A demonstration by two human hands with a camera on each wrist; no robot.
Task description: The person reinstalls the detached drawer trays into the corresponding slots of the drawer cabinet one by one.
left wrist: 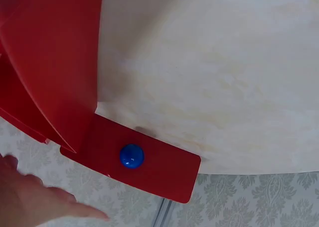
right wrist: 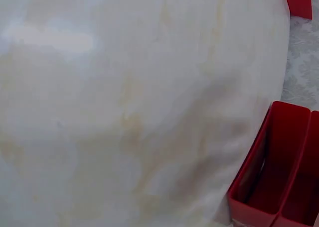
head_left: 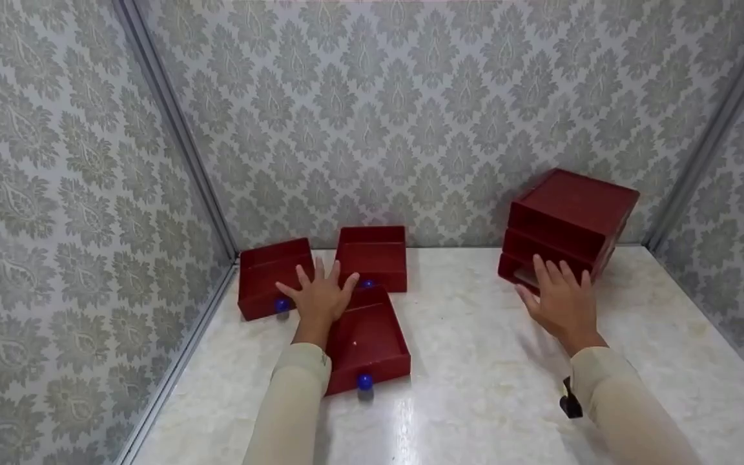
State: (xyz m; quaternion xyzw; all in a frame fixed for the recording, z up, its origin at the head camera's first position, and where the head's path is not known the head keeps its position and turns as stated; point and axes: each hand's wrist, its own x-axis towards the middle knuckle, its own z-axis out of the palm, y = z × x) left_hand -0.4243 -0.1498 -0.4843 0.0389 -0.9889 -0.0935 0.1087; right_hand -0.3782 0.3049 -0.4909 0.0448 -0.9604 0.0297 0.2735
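Note:
Three red drawers with round blue knobs lie on the tabletop to the left: one by the left wall [head_left: 257, 281], one at the back [head_left: 378, 258] and one nearer me [head_left: 372, 336]. Over the spot where they come close together is my left hand [head_left: 320, 297], fingers spread, holding nothing. A red drawer front [left wrist: 169, 170] with its blue knob [left wrist: 132, 156] fills part of the left wrist view. On the right stands a red cabinet [head_left: 578, 200] with three stacked slots. My right hand [head_left: 566, 310] is in front of its lower slots, fingers extended; contact is unclear.
A pale marbled tabletop [head_left: 462, 349] carries everything. Patterned walls [head_left: 423, 116] rise behind and at both sides, with metal strips [head_left: 181, 135] along the corners. A small black item [head_left: 569, 400] hangs at the right sleeve.

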